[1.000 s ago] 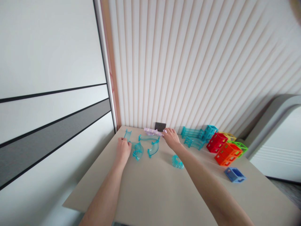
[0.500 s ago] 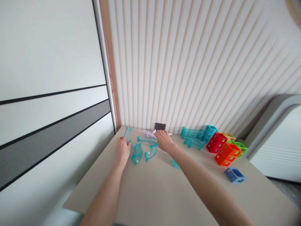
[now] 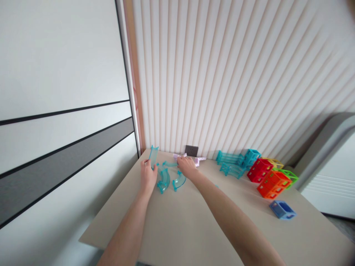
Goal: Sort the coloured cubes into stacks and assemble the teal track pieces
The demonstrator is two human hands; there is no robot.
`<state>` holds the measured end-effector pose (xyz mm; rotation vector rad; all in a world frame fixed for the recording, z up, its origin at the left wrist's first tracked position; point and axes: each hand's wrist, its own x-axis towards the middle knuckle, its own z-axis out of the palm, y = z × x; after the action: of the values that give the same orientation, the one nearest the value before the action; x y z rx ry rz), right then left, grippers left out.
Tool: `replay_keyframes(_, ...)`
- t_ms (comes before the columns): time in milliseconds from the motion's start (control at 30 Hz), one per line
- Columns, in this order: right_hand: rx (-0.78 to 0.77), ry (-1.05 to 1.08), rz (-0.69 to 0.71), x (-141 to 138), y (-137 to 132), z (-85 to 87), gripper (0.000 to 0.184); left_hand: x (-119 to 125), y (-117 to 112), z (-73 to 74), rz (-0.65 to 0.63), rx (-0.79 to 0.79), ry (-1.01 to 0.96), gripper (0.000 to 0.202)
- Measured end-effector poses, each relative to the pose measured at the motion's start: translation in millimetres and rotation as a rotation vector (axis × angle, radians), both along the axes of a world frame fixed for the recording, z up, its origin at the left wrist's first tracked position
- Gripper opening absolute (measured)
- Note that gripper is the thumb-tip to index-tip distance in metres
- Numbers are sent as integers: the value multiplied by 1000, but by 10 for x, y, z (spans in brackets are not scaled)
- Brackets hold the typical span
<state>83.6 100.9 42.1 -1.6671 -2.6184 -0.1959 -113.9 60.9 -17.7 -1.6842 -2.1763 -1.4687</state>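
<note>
My left hand (image 3: pixel 149 174) grips the near end of a clear teal straight track piece (image 3: pixel 153 155), whose far end points up toward the wall. My right hand (image 3: pixel 188 167) has its fingers curled down on the right end of a long teal track piece (image 3: pixel 169 163); the fingertips are partly hidden. Just behind that hand lie light purple pieces (image 3: pixel 200 160). Between and below my hands, stacked curved teal track pieces (image 3: pixel 164 181) lie beside a single curved track piece (image 3: pixel 179 181).
Teal track pieces (image 3: pixel 231 170) and a teal block frame (image 3: pixel 252 158) stand by the wall at right. Near them are red (image 3: pixel 260 170), orange (image 3: pixel 273 183) and green block frames (image 3: pixel 290 177), plus a blue one (image 3: pixel 283 210). A dark socket (image 3: pixel 192 150) is on the ribbed wall.
My left hand has lifted the straight track piece's far end a little and shifted it from the stacked curves. My right hand has moved left, off the purple pieces, to the long teal piece.
</note>
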Motion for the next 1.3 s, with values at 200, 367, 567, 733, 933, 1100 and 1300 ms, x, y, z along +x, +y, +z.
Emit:
replay_keyframes(200,-70,160,-94,-7,-28,-35,18,6,34,-46,-7,-14,-52,29)
replay_keyframes(367,-69,400,-185,38,-26,-49,12,4,73,-86,-28,-14,-114,39)
replay_keyframes(567,-59,870,-204,117,-114,-44,15,18,110,-146,-83,-6,-190,34)
replay_keyframes(733,-91,1240,-127,275,-403,-110,30,49,120,-165,-127,26,-235,30)
replay_keyframes(933,-236,1502,-74,628,-964,-310,43,73,83,-103,-183,89,-312,35)
replay_keyframes(1100,-225,1586,-71,845,-1217,-460,39,198,-28,83,-289,190,-448,43)
replay_keyframes(1300,-205,1734,-119,835,-1276,-388,40,817,-252,313,-655,239,-1148,53)
